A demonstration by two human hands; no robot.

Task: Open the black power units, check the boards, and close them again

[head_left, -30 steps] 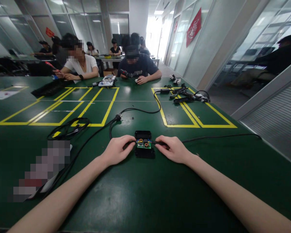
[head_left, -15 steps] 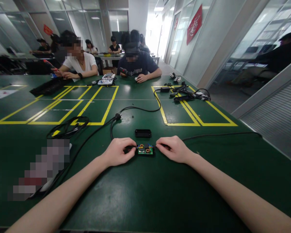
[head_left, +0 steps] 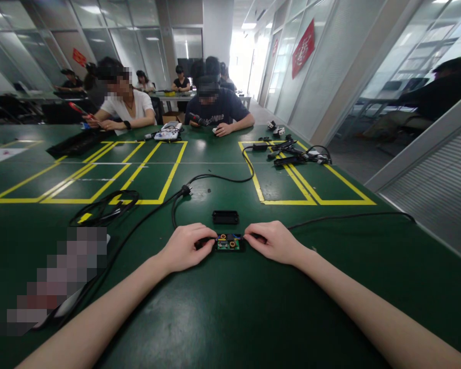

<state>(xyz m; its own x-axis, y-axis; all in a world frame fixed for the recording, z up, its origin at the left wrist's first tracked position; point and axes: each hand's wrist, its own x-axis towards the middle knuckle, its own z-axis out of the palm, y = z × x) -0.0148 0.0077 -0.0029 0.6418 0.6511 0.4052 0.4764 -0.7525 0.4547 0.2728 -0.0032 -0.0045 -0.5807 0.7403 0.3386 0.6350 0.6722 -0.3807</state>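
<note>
A small green circuit board (head_left: 229, 243) with copper-wound coils and blue and yellow wires sits in a black case half on the green table. At its left end, my left hand (head_left: 187, 247) is closed in a pinch round the end of a black cable. My right hand (head_left: 273, 243) pinches another black cable (head_left: 311, 220) at the opposite end, thumb and forefinger together. Just behind the board lies an open, hollow black case cover (head_left: 225, 217), which neither hand touches. The cable ends are mostly hidden by my fingers.
A plug (head_left: 185, 190) and its cable lie beyond my left hand. Coiled cable (head_left: 105, 207) and a blurred-out long object (head_left: 61, 282) are at left. Yellow tape outlines mark the table, with tangled cables (head_left: 292, 154) far right. Two people sit opposite, handling tools.
The right hand has come slightly closer to the board's right end. The whole view has shifted a little with the head; both hands keep their pinch.
</note>
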